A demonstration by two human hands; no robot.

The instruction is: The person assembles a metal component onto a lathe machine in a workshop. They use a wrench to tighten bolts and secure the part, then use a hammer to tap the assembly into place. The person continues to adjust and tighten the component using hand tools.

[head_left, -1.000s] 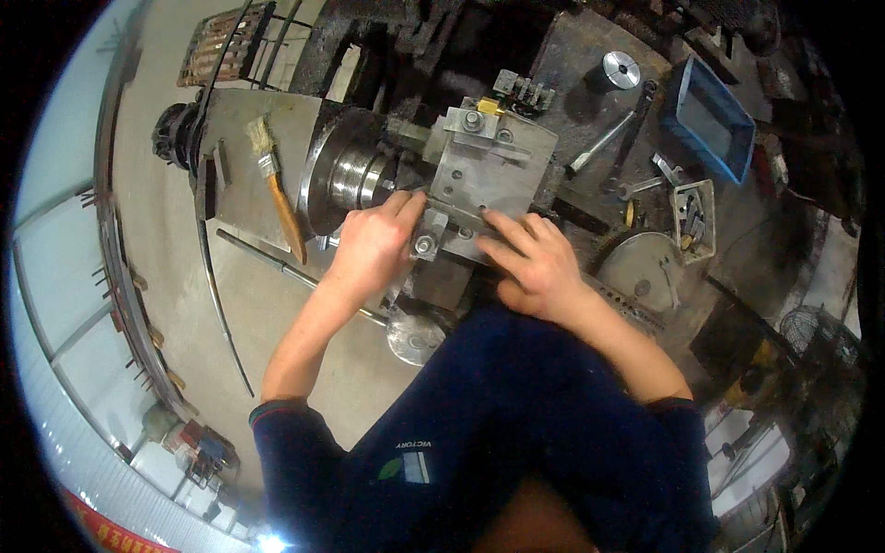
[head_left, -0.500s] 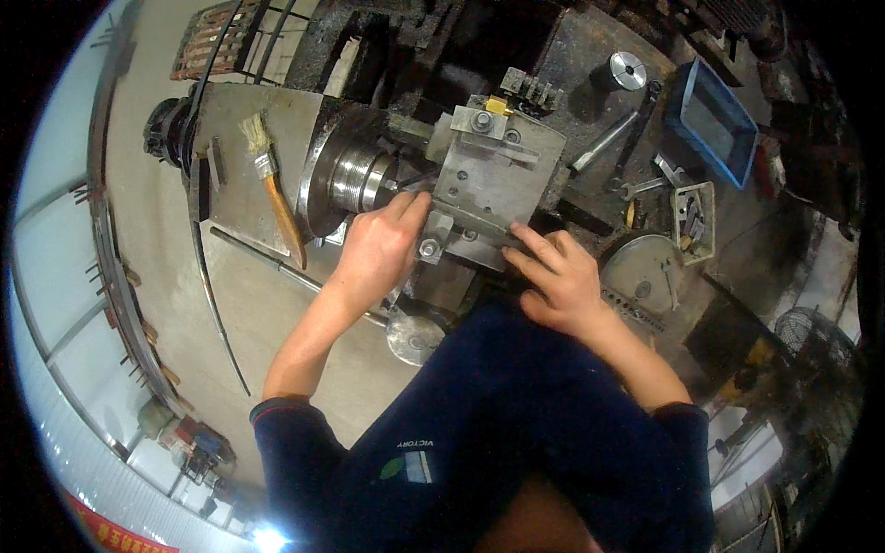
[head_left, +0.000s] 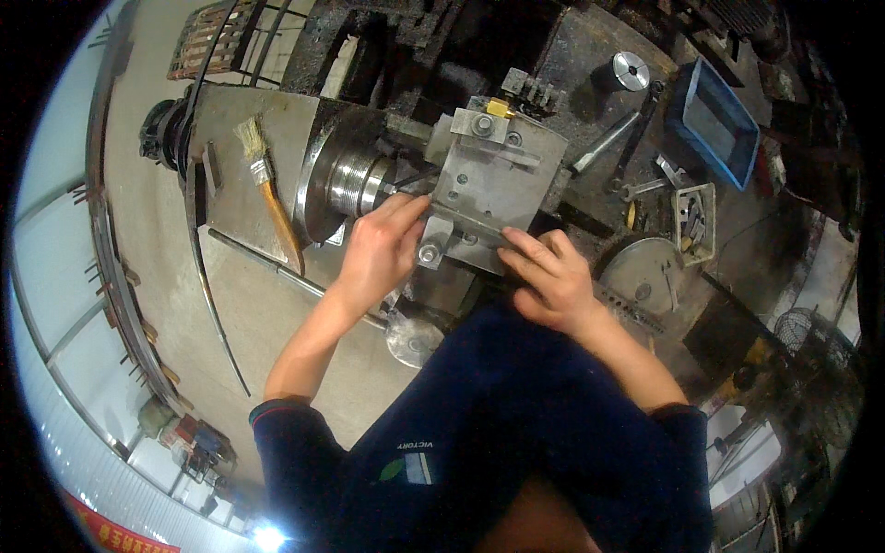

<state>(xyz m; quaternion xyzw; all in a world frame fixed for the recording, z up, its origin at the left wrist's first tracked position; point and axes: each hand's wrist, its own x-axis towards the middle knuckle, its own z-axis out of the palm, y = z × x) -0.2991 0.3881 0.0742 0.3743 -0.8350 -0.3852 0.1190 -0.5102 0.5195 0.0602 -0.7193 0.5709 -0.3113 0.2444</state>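
Note:
A grey square tool post (head_left: 502, 175) stands on a lathe, right of its round chuck (head_left: 318, 180) and a shiny threaded metal cylinder (head_left: 350, 187). Along the tool post's near side lies a thin metal bar (head_left: 468, 219). My left hand (head_left: 380, 249) is closed, with its fingertips pinched together at the bar's left end; the thumb is mostly hidden. At the other end, my right hand (head_left: 558, 281) has its fingers stretched out and apart, the fingertips touching the bar. A clamping bolt (head_left: 430, 252) sits between the hands on the tool post.
A brush (head_left: 269, 194) with a wooden handle rests on the headstock at left. Beyond my right hand are wrenches (head_left: 636, 191), a blue tray (head_left: 714, 124), a small box of metal parts (head_left: 693, 221) and a round metal plate (head_left: 643, 276). A handwheel (head_left: 415, 339) is near my body.
My right hand has shifted slightly left along the bar. My left hand stays at the bar's left end, nearly still.

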